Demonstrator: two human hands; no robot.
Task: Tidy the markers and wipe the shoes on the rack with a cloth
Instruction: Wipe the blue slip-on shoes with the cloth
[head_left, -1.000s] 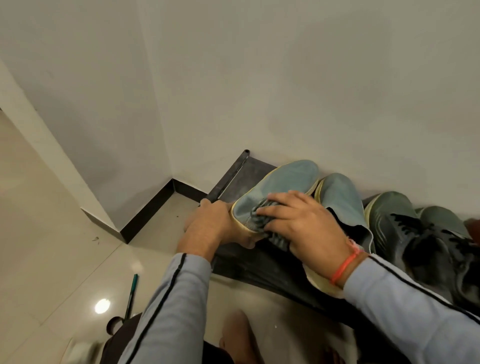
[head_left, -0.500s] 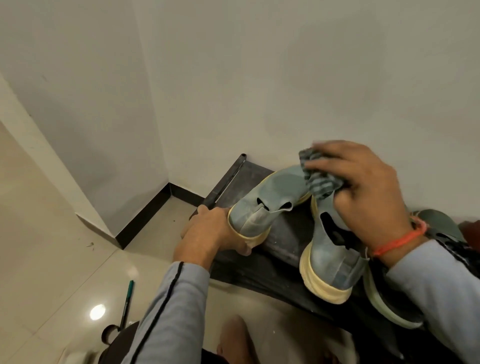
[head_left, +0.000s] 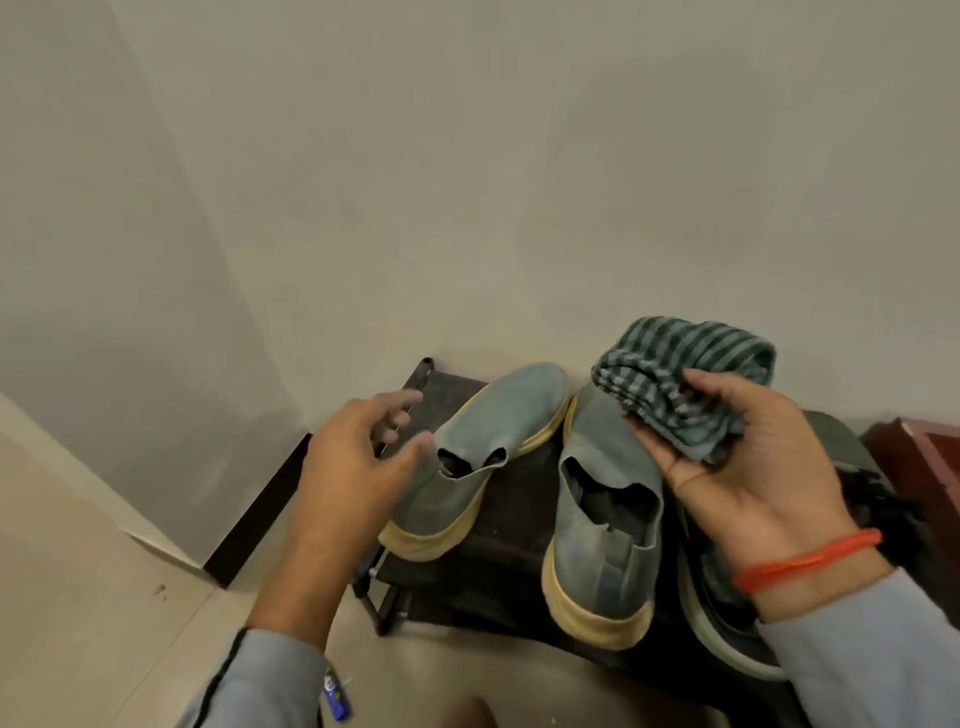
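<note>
- Holding the striped cloth (head_left: 685, 387) bunched in my right hand (head_left: 748, 467), fingers curled round it, above the right blue shoe (head_left: 602, 525)
- Hovering my left hand (head_left: 353, 467) just beside the left blue shoe (head_left: 483, 441), fingers loose and spread, gripping nothing
- Both blue shoes sit side by side on the dark rack (head_left: 498, 561), toes to the wall
- A dark shoe (head_left: 727, 629) lies under my right wrist
- A blue marker (head_left: 335, 696) lies on the floor near my left sleeve

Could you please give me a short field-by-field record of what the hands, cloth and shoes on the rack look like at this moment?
left hand: open, fingers spread, beside the left blue shoe
right hand: palm up, holding the striped cloth
right blue shoe: upright on the rack, beside its pair
dark shoe: at the right, partly hidden by the right arm
</note>
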